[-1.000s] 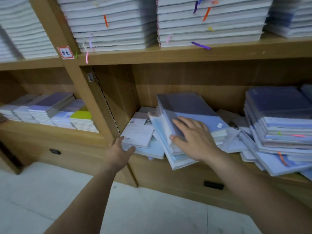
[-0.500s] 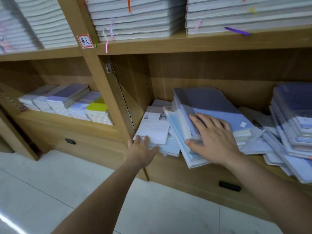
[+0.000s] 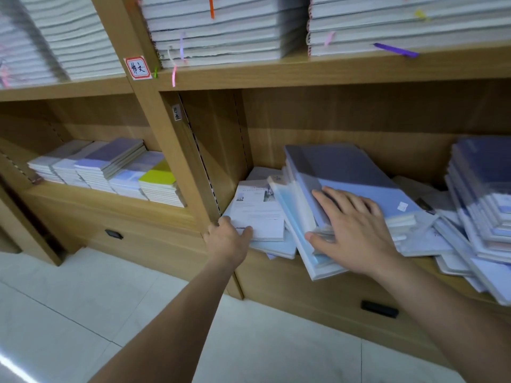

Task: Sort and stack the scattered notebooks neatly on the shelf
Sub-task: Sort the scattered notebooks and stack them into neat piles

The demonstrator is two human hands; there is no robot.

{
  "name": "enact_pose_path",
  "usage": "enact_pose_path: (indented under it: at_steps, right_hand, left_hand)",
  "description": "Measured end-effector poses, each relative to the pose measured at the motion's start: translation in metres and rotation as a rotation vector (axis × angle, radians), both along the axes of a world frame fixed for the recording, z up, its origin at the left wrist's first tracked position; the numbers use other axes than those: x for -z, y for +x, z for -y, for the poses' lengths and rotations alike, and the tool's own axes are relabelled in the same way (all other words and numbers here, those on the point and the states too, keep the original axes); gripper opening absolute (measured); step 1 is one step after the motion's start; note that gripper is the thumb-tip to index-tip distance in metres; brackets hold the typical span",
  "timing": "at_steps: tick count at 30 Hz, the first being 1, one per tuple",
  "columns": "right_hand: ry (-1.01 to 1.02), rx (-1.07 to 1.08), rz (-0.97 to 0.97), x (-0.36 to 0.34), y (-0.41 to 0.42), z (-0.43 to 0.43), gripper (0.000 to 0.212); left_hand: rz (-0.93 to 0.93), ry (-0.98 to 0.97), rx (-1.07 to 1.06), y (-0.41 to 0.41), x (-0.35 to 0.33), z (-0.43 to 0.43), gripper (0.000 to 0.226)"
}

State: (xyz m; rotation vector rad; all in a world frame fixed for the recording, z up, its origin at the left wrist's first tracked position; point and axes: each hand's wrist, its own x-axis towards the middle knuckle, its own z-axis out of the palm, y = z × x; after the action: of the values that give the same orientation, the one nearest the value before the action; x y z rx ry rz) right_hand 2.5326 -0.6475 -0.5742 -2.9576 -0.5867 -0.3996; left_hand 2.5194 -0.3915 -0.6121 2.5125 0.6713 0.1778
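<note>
A skewed pile of blue notebooks (image 3: 356, 178) lies on the lower wooden shelf (image 3: 343, 275), its lower books jutting over the front edge. My right hand (image 3: 356, 230) lies flat on top of that pile, fingers spread, thumb against its front edge. To its left a white booklet (image 3: 257, 214) lies on pale blue notebooks. My left hand (image 3: 225, 239) holds the booklet's near left corner, thumb on top. A taller leaning stack of blue notebooks (image 3: 486, 194) stands at the right with loose ones fanned out beneath it.
The left bay holds neat low stacks, one topped by a yellow-green notebook (image 3: 157, 175). The upper shelf carries tall white stacks (image 3: 218, 26) with coloured ribbon markers. An upright divider (image 3: 177, 150) separates the bays. Below lies pale tiled floor (image 3: 83, 313).
My left hand has risen from below the shelf edge to the white booklet's corner and taken hold of it. My right hand stays on the blue pile. The camera has moved closer.
</note>
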Motion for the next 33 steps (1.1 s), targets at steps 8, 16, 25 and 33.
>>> enact_pose_path:
  at_steps: [8, 16, 25, 33]
  right_hand:
    - [-0.006, 0.009, 0.007, 0.0, 0.0, -0.001, 0.086]
    - [0.007, 0.017, 0.0, -0.003, -0.003, -0.002, 0.086]
    - [0.01, 0.006, -0.046, -0.006, -0.006, -0.001, 0.083]
    - [0.095, 0.031, -0.121, -0.022, -0.025, -0.007, 0.081]
  left_hand:
    - [0.068, -0.418, -0.028, -0.001, -0.012, -0.02, 0.028]
    - [0.23, -0.423, -0.034, -0.043, -0.061, -0.028, 0.015]
    - [0.133, -0.634, 0.071, -0.054, -0.048, -0.021, 0.032]
    - [0.33, -0.648, 0.12, -0.105, -0.096, -0.019, 0.028]
